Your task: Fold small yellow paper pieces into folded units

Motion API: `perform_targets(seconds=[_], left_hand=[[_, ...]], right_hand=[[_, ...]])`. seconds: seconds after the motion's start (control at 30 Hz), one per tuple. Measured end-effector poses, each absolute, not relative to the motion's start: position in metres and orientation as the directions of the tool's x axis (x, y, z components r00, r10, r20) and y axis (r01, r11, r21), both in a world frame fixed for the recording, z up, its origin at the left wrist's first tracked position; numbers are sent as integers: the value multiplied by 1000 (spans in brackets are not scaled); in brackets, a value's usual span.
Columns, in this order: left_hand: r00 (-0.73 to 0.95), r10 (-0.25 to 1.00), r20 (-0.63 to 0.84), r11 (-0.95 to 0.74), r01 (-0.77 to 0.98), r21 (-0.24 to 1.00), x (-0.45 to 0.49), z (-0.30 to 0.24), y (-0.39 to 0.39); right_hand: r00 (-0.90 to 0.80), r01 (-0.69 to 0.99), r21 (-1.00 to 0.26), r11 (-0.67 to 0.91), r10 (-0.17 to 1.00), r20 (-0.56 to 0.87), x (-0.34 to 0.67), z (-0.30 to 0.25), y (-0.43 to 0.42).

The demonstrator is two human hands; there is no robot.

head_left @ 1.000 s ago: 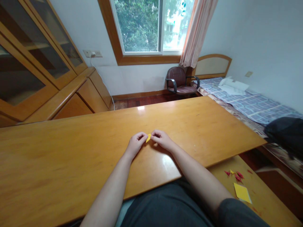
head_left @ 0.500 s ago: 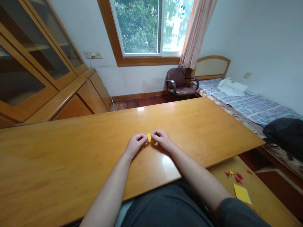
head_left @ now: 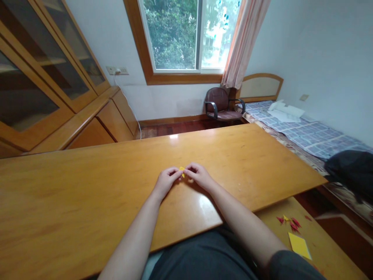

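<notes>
A small folded piece of yellow paper (head_left: 182, 174) is pinched between my two hands, just above the wooden table (head_left: 87, 186). My left hand (head_left: 168, 181) grips its left side with thumb and fingertips. From the other side, my right hand (head_left: 198, 175) has its thumb and fingers closed on the paper's right edge. Fingertips cover much of the paper, so its exact folds are hidden.
On a lower surface at right lie a stack of yellow paper squares (head_left: 300, 245) and several small red folded pieces (head_left: 295, 224) with a yellow one (head_left: 286, 218). Beyond the table stand an office chair (head_left: 221, 105) and a bed holding a black bag (head_left: 351, 171).
The right fingers have come in closer to the left ones and now cover more of the yellow paper. The view has tilted slightly upward.
</notes>
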State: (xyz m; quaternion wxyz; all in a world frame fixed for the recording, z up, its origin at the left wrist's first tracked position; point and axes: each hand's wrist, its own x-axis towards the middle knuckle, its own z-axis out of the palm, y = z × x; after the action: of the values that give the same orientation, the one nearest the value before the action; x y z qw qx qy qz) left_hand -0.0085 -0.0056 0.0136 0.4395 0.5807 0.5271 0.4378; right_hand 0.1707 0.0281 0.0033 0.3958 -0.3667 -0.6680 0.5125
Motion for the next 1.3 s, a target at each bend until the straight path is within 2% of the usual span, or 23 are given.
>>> perform_targets(seconds=[0.2, 0.4, 0.53, 0.77, 0.97, 1.2, 1.3], left_hand=[[71, 995, 64, -79, 243, 967, -7, 13, -5], [-12, 991, 134, -125, 289, 949, -7, 9, -3], [-32, 990, 139, -122, 312, 942, -7, 6, -3], [-69, 996, 62, -52, 143, 988, -7, 2, -1], [-166, 984, 60, -53, 46, 998, -9, -4, 3], [-152, 983, 106, -74, 202, 977, -9, 2, 2], [-113, 986, 122, -87, 277, 957, -6, 6, 3]], right_hand=[[-397, 80, -978, 191, 906, 144, 171, 6, 27], [-434, 179, -934, 308, 877, 205, 170, 7, 29], [-428, 182, -936, 300, 882, 199, 169, 6, 33], [-381, 178, -939, 294, 901, 209, 159, 4, 36], [-441, 155, -961, 229, 886, 140, 153, 0, 39], [-553, 291, -837, 464, 795, 248, 162, 9, 53], [-566, 301, -817, 491, 782, 262, 164, 9, 55]])
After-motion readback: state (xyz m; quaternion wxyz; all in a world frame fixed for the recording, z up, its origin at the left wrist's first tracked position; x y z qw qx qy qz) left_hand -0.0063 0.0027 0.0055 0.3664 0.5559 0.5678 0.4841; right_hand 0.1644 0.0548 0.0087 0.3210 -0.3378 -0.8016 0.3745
